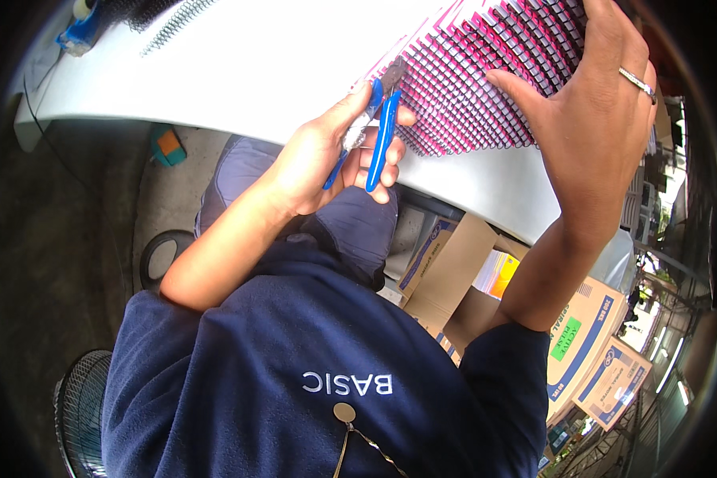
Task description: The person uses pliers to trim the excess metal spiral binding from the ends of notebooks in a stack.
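My left hand is closed around a pair of small cutters with blue handles; whitish wrapping, perhaps tape, covers part of one handle. The dark jaws of the cutters point up and right, against the near-left edge of a bundle of spiral-bound notebooks. Rows of dark wire coils and pink edges face up on that bundle. My right hand, with a ring on one finger, is at the bundle's right end. Its thumb stretches out over the coils, wide apart from the fingers, whose tips are cut off by the frame's edge.
The notebooks lie on a white table. Loose wire coils and a blue tape dispenser sit at the table's far left. Below its front edge, to the right, stand an open cardboard box and closed cartons.
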`<action>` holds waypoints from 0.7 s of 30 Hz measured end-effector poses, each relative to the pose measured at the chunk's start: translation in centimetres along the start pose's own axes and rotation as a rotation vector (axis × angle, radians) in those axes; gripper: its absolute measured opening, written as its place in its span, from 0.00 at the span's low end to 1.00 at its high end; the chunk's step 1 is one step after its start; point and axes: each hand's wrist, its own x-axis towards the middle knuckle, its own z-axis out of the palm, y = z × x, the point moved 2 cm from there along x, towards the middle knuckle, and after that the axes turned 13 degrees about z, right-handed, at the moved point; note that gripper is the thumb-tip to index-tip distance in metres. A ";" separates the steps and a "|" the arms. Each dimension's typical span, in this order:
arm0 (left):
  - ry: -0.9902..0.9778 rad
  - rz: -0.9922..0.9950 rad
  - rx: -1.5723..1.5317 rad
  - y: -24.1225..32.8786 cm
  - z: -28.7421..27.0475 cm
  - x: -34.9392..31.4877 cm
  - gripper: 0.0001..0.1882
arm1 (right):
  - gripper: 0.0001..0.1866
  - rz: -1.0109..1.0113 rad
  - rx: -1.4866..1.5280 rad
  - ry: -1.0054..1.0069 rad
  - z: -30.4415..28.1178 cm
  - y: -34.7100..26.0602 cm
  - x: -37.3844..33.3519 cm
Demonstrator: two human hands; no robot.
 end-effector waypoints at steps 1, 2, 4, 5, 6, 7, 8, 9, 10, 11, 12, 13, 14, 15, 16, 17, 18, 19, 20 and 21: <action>-0.010 0.005 0.003 0.1 0.3 0.0 0.34 | 0.53 0.009 -0.029 -0.026 -0.1 0.1 0.0; 0.106 -0.027 0.039 0.2 1.3 0.0 0.34 | 0.53 0.018 -0.058 -0.053 -0.3 0.2 0.0; 0.148 -0.020 0.116 0.1 1.3 0.3 0.34 | 0.54 0.007 -0.032 -0.018 -0.2 0.2 0.0; 0.170 -0.016 0.155 0.2 1.3 0.3 0.34 | 0.54 -0.001 -0.003 0.017 -0.1 0.3 -0.1; 0.179 0.014 0.448 0.4 1.2 0.1 0.32 | 0.54 -0.014 0.056 0.087 0.6 0.3 -0.1; 0.200 0.105 0.947 0.7 0.6 0.2 0.30 | 0.54 -0.027 0.085 0.120 1.0 0.0 -0.2; 0.268 0.247 1.313 0.9 0.5 0.0 0.29 | 0.54 -0.041 0.114 0.153 1.4 -0.2 -0.2; 0.334 0.391 1.677 1.0 0.8 -0.1 0.29 | 0.54 -0.054 0.104 0.151 1.5 -0.3 -0.3; 0.301 0.365 1.518 0.8 0.8 -0.1 0.29 | 0.54 -0.060 0.084 0.124 0.8 -0.3 -0.2; 0.269 0.336 1.360 0.5 0.7 0.0 0.30 | 0.55 -0.067 0.067 0.098 0.0 -0.6 0.1; 0.237 0.306 1.202 0.3 0.7 0.1 0.30 | 0.55 -0.067 0.061 0.046 -1.2 -0.9 0.2; 0.210 0.207 0.886 0.0 0.5 0.1 0.31 | 0.55 -0.073 0.078 0.032 -1.3 -0.9 0.2; 0.181 0.110 0.570 -0.3 0.3 0.0 0.31 | 0.55 -0.079 0.094 0.017 -1.6 -0.9 0.2; 0.150 0.014 0.253 -0.5 0.1 0.0 0.32 | 0.55 -0.095 0.122 0.040 -1.3 -0.5 0.1; 0.109 -0.054 0.032 -0.7 -0.3 -0.1 0.33 | 0.55 -0.085 0.098 0.035 -1.1 -0.4 0.1; 0.092 -0.046 0.018 -0.8 -0.5 -0.1 0.33 | 0.55 -0.075 0.073 0.031 -0.7 -0.2 0.0; 0.074 -0.039 0.005 -0.9 -0.7 -0.1 0.34 | 0.55 -0.036 -0.002 0.003 -0.4 0.1 0.0; 0.056 -0.031 -0.009 -1.0 -0.8 0.0 0.34 | 0.55 -0.039 -0.002 0.000 -0.4 0.0 0.0; 0.051 -0.015 0.062 -1.0 -0.7 -0.1 0.34 | 0.55 -0.040 -0.002 -0.003 -0.4 -0.1 0.0; 0.049 -0.019 0.064 -1.0 -0.5 -0.2 0.34 | 0.55 -0.083 0.076 0.018 -0.9 -0.3 0.0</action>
